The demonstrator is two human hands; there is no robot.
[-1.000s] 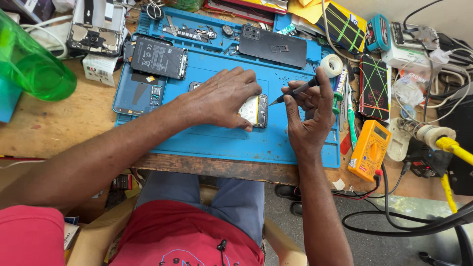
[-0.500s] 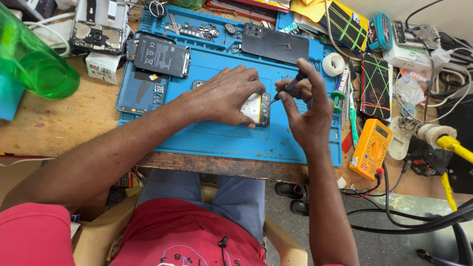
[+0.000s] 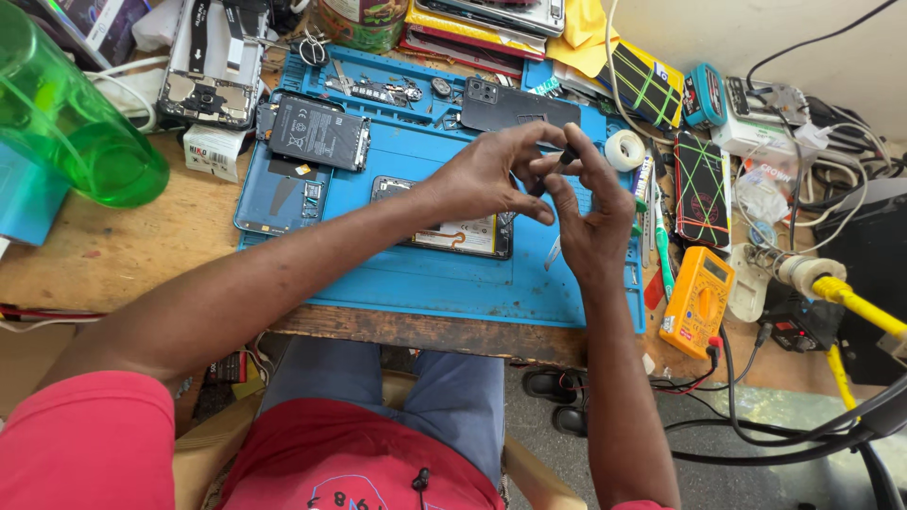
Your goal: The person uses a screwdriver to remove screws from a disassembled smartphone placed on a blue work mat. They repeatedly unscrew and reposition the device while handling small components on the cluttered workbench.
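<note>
While both hands meet above the blue mat, the scene reads so:
Left hand: raised over the mat, fingers curled, tips pinching the top of a thin dark tool.
Right hand: just beside the left and touching it, fingers bent, closed on the same tool.
Thin dark tool: held between the fingertips of both hands; its kind is too small to tell.
Opened phone: lies flat on the mat below the hands, partly hidden by the left wrist, not touched.
Blue repair mat: covers the middle of the wooden counter.
Phone battery: upper left on the mat.
Yellow multimeter: right of the mat, at the counter's edge.
Green bottle: far left.
Tape roll: near the right hand.
</note>
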